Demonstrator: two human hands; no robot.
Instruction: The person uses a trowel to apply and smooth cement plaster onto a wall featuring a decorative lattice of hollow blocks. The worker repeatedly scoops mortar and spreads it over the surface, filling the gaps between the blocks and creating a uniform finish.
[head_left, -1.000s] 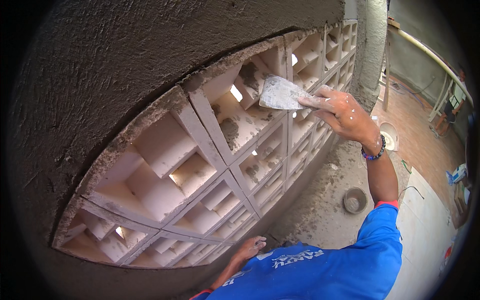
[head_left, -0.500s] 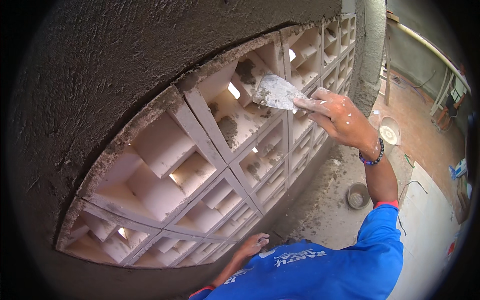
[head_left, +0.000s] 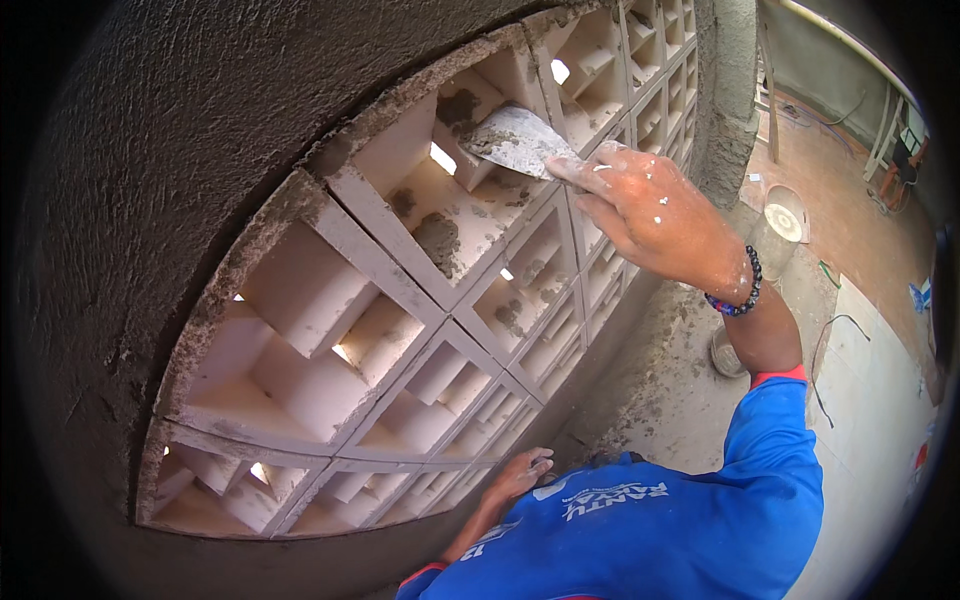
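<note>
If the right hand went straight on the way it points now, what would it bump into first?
Probably the mortar-spotted block, met by the scraper in the right hand; whether they already touch is hard to tell.

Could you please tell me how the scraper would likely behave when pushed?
The scraper probably flexes slightly, as its blade looks thin and broad. It seems light, held in the right hand alone. The grey residue could make it drag.

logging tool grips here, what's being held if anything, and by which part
The right hand holds a flat scraper by its narrow end; any handle is hidden in the grip. Nothing shows held in the left hand.
</note>
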